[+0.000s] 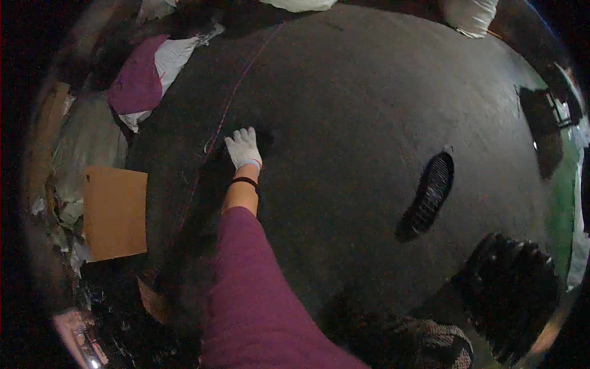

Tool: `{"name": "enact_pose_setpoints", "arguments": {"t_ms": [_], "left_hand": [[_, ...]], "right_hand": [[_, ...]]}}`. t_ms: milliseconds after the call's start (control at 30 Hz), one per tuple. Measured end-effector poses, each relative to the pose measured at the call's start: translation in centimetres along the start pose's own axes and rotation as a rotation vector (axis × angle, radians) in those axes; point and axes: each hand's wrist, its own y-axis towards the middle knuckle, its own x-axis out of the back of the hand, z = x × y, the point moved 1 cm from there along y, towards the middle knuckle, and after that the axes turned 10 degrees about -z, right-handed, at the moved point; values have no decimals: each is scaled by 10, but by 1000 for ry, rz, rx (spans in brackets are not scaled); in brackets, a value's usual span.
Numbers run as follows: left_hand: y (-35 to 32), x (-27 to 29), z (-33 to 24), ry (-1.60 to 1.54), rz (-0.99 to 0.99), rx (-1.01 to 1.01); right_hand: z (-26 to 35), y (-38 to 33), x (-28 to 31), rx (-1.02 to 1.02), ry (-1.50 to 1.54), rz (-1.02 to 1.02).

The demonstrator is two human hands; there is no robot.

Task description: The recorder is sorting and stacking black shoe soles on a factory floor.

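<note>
My right hand (243, 149), in a white knit glove, reaches out over the dark floor with its fingers spread. A black band circles the wrist, and a purple sleeve covers the forearm. Nothing shows in the hand; its palm side is hidden. Just left of the thumb runs a thin pinkish string (232, 98), stretched along the floor. Whether the glove touches the string or the floor, I cannot tell. My left hand is out of view. Farther right lies a long black shoe-sole-shaped piece (434, 192) with a ridged surface.
On the left are a brown cardboard piece (115, 213) and a purple-and-white sack (142, 80). A pale sack (470, 15) stands at the far right. Nearer, at lower right, sit a shiny black heap (513, 292) and a grey textured object (445, 341).
</note>
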Motion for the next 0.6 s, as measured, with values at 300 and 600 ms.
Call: {"name": "enact_pose_setpoints", "arguments": {"t_ms": [300,600], "left_hand": [[35,-33,17,-383,-160,-136],[1,73,-57,-546,-556,-1005]], "right_hand": [[408,81,32,272,245,265],[451,-4,-210,-204,609,630]]}}
